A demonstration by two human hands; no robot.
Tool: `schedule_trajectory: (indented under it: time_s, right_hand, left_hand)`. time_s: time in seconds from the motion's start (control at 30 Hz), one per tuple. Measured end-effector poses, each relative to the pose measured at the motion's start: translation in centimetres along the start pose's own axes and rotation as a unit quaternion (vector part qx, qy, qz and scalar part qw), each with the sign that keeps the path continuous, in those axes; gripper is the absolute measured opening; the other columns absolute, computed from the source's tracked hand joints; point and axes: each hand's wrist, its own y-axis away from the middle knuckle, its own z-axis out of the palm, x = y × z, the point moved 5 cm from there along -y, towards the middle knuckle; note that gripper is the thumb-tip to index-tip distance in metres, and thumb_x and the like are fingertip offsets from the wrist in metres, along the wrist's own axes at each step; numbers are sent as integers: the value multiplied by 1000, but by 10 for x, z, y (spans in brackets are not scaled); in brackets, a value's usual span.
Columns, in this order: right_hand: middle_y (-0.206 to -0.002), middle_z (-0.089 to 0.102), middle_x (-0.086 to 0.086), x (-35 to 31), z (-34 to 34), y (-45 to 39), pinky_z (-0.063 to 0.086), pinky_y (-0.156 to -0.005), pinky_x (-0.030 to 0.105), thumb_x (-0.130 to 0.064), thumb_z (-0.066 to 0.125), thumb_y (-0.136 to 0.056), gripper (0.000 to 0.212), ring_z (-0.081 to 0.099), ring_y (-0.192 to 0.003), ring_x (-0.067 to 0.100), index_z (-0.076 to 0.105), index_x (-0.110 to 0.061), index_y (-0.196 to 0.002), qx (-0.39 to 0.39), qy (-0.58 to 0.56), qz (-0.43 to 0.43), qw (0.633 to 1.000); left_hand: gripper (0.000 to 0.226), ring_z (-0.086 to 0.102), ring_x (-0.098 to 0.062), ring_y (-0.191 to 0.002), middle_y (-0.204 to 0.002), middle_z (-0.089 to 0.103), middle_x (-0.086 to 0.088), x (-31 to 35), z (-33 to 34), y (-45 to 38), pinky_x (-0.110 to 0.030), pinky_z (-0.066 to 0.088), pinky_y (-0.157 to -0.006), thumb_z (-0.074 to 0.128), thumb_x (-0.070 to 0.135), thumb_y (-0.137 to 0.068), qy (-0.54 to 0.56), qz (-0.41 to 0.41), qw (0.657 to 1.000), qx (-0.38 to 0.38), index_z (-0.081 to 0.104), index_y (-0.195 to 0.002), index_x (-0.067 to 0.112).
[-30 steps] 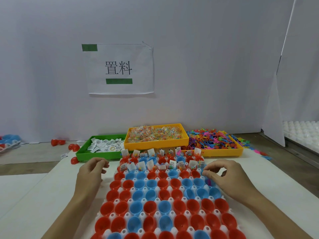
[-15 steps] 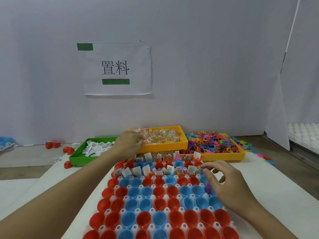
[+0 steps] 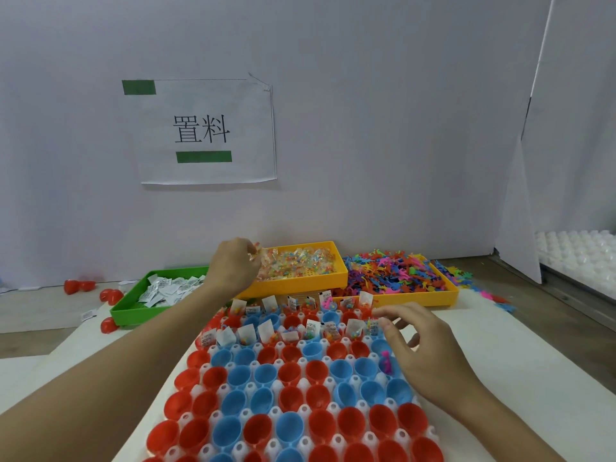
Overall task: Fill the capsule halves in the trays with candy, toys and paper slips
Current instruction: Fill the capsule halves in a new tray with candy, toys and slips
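A white tray (image 3: 301, 383) of red and blue capsule halves (image 3: 266, 375) fills the near table. Its two far rows hold paper slips, candy and toys. My left hand (image 3: 233, 266) is raised over the left end of the orange candy tray (image 3: 341, 275) and grips a bunch of wrapped candies (image 3: 255, 256). My right hand (image 3: 420, 351) hovers over the tray's right side, fingers loosely curled, thumb and forefinger near a filled capsule. A pink toy (image 3: 386, 361) lies in a blue half under its palm.
A green tray (image 3: 133, 303) of paper slips stands at the left, and a yellow tray (image 3: 450, 295) heaped with colourful toys at the right. Loose red capsule halves (image 3: 110, 295) lie left of the green tray. White empty trays (image 3: 576, 258) sit far right.
My left hand left the table beside the capsule tray, reached forward to the candy tray and now grips candies. My right hand stayed over the tray's right side.
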Motion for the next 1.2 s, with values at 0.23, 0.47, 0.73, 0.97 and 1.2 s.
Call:
schedule_trajectory:
  time_s: [0.23, 0.47, 0.73, 0.97, 1.2]
  right_hand:
    - [-103, 61, -24, -4, 2, 1, 46, -70, 7, -23, 61, -97, 23, 58, -95, 0, 63, -44, -104, -5, -8, -6, 1000]
    - [-101, 61, -26, -4, 3, 2, 48, -67, 10, -22, 62, -96, 31, 57, -95, -3, 58, -53, -98, -4, 2, -9, 1000]
    - [-101, 63, -23, -12, 0, 0, 48, -68, 13, -18, 64, -95, 29, 58, -94, -1, 64, -46, -100, 2, -27, -18, 999]
    - [-93, 70, -27, -58, 3, -19, 52, -75, 13, -25, 62, -95, 18, 66, -91, -1, 70, -40, -99, -40, -107, -26, 993]
    - [-97, 76, -14, -78, 20, -10, 58, -87, 28, -20, 71, -90, 17, 70, -95, 5, 75, -28, -104, -97, -200, 9, 975]
  left_hand:
    - [8, 57, -3, -66, -84, 74, -7, 6, -11, 12, -6, 40, -61, 71, 2, -86, 92, 29, 992, 75, 78, -90, 5]
    - [35, 62, -15, -77, -98, 67, -8, -5, 3, 7, -16, 42, -54, 76, 10, -85, 184, -73, 979, 46, 63, -116, 15]
    - [26, 72, -22, -66, -88, 73, -9, 19, -28, 38, -29, 59, -58, 78, 8, -81, 322, -89, 942, 36, 65, -104, 12]
    - [10, 74, -18, -70, -78, 74, -6, 49, -64, 93, -19, 57, -62, 76, 0, -80, 410, -21, 910, -55, 73, -85, 8]
    - [24, 74, -16, -81, -82, 75, 0, 59, -56, 134, -25, 60, -74, 79, -3, -77, 382, 21, 915, -127, 72, -89, 17]
